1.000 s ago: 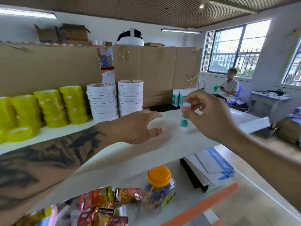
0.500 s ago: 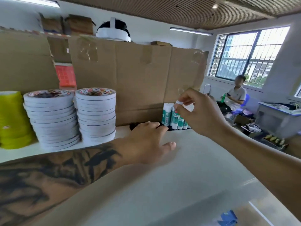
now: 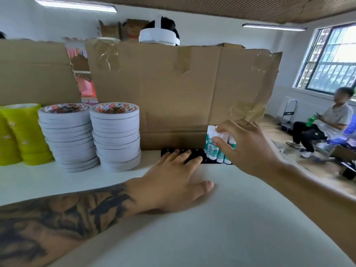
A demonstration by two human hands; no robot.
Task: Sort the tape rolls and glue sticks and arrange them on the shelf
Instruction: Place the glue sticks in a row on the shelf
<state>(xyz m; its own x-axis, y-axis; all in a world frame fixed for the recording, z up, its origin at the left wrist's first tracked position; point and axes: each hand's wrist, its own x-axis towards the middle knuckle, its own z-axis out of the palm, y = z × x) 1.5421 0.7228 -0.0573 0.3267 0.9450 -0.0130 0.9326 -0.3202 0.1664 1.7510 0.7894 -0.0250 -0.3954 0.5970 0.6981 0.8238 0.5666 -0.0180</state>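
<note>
On the white shelf [image 3: 240, 218] stand two stacks of white tape rolls [image 3: 115, 137] and, further left, stacks of yellow tape rolls [image 3: 25, 135]. A black slotted tray [image 3: 198, 154] lies against the cardboard at the back, with several white-and-teal glue sticks [image 3: 209, 145] standing at its right end. My right hand [image 3: 248, 147] pinches one glue stick among that group, fingers curled round its cap and body. My left hand [image 3: 173, 182] lies flat on the shelf, its straight fingertips touching the tray's left part.
A tall cardboard sheet [image 3: 183, 93] backs the shelf, with another cardboard panel [image 3: 34, 74] to its left. A person [image 3: 327, 122] sits by the window at the far right. The shelf's right edge drops off to the floor.
My right hand carried the glue stick from mid-shelf back to the group at the tray's right end. My left hand slid forward onto the tray. The view moved closer to the shelf.
</note>
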